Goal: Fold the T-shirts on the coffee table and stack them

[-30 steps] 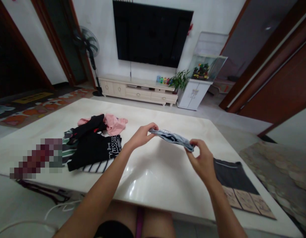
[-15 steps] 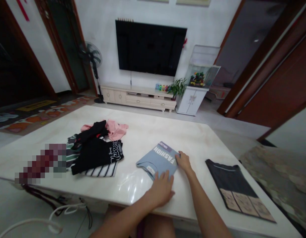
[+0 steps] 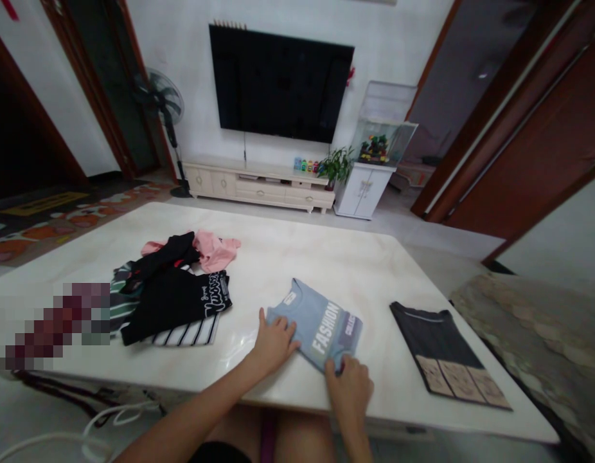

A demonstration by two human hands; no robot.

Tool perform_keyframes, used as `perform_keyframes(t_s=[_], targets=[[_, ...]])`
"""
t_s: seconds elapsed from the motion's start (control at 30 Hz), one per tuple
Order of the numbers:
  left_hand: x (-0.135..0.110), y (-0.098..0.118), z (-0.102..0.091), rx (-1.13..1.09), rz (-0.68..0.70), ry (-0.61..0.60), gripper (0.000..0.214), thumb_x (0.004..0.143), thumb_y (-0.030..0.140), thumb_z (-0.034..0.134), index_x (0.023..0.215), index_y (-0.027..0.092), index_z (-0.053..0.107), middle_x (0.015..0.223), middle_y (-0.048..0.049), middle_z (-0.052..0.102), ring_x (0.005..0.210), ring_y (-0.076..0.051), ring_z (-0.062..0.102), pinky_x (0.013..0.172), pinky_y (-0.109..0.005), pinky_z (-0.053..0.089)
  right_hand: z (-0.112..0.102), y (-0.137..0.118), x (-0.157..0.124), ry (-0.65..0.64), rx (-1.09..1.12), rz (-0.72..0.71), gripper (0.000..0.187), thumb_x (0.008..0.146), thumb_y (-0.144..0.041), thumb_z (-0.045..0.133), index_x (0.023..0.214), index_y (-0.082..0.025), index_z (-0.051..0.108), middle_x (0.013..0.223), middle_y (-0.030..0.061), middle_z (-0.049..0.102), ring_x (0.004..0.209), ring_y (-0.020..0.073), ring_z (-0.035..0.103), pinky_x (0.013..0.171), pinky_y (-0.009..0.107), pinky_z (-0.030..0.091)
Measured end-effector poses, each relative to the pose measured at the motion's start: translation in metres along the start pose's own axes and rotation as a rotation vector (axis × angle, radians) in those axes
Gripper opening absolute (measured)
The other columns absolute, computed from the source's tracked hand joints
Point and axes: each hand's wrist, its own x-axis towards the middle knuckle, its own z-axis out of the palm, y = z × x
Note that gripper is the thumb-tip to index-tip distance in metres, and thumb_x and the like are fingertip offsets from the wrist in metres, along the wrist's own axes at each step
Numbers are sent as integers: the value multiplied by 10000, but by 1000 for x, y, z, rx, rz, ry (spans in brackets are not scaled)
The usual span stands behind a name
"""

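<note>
A folded light-blue T-shirt (image 3: pixel 310 318) lies flat on the white table, its "FASHION" print facing up and its collar toward the far left. My left hand (image 3: pixel 277 344) rests with fingers spread over the shirt's near-left edge. At the near-right edge my right hand (image 3: pixel 349 384) has curled fingers and thumb closed on the cloth. To the right lies a folded dark grey T-shirt (image 3: pixel 439 341) with a tan printed panel.
On the left of the table (image 3: pixel 273 241) is a pile of clothes: a black garment (image 3: pixel 175 302), a pink one (image 3: pixel 214 251) and striped ones (image 3: pixel 189 331). A pixelated patch covers the table's left end. White cables (image 3: pixel 117 415) hang below the near edge.
The blue T-shirt has turned clockwise, its collar moving from the near side to the far left. My left hand has shifted left, my right hand toward me. The view has swung slightly right.
</note>
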Motion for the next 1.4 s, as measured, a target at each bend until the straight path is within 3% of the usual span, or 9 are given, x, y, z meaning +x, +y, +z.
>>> perform_keyframes(t_s=[0.17, 0.27, 0.37, 0.5, 0.6, 0.73, 1.07, 1.2, 1.4], targets=[[31, -9, 16, 50, -42, 35, 433, 888, 413, 374, 1211, 158, 508, 1280, -185, 482, 1202, -292, 416, 989, -658, 138, -3, -43, -66, -115, 342, -380, 246, 838, -296, 461, 620, -204, 527, 636, 13, 579, 637, 174, 560, 599, 282, 391], [44, -9, 28, 54, -54, 37, 484, 890, 371, 367, 1300, 119, 418, 1367, -205, 391, 1277, -302, 326, 1011, -623, 149, -22, -42, -45, -24, 533, -383, 308, 887, -342, 381, 658, -200, 530, 648, 20, 583, 613, 149, 556, 578, 254, 417], [45, -7, 42, 31, -68, 78, 539, 885, 395, 374, 1369, 163, 327, 1432, -181, 301, 1327, -314, 234, 1026, -577, 181, -29, -32, -2, 133, 504, -394, 339, 902, -357, 327, 983, -154, 587, 1039, 134, 616, 1000, 215, 552, 836, 338, 432], [42, -8, 57, -41, -86, 111, 517, 905, 428, 305, 1394, 268, 267, 1491, -96, 186, 1362, -291, 138, 1020, -570, 214, 0, -28, 31, -47, 193, -399, 551, 876, -436, 360, 1344, -146, 379, 1435, 142, 314, 1333, 299, 217, 1007, 526, 262], [47, -10, 57, -63, -121, 106, 517, 907, 425, 300, 1398, 265, 261, 1491, -88, 182, 1363, -283, 136, 1026, -567, 210, 21, -28, 37, -173, 88, -385, 589, 893, -490, 283, 1405, -200, 259, 1484, 78, 198, 1363, 262, 124, 1030, 541, 199], [47, -11, 51, -80, -137, 104, 513, 906, 397, 327, 1386, 219, 302, 1481, -121, 200, 1362, -289, 136, 1033, -533, 229, 22, -28, 36, -210, 60, -366, 610, 898, -512, 229, 1422, -204, 183, 1497, 57, 125, 1372, 240, 66, 1039, 539, 176], [-44, 0, 59, -259, -182, 198, 632, 868, 409, 399, 1394, 93, 246, 1465, -198, 199, 1336, -310, 212, 1038, -460, 271, 20, 23, -10, -93, 295, -413, 586, 880, -445, 328, 1377, -135, 308, 1441, 136, 302, 1340, 250, 219, 1039, 479, 257], [-42, 4, 42, -374, -331, 207, 668, 837, 330, 424, 1386, 23, 201, 1324, -203, 435, 1222, -274, 404, 1010, -395, 322, 4, 29, 9, -76, 406, -145, 497, 866, -356, 326, 1235, -48, 450, 1185, 204, 544, 1134, 267, 483, 943, 397, 372], [-21, 1, 27, -689, -463, 75, 532, 745, 270, 539, 1237, 101, 427, 1193, -151, 578, 1093, -255, 542, 912, -347, 415, -7, 4, 40, -224, 437, -46, 343, 773, -247, 440, 1046, -83, 566, 894, 144, 663, 817, 233, 617, 716, 305, 436]])
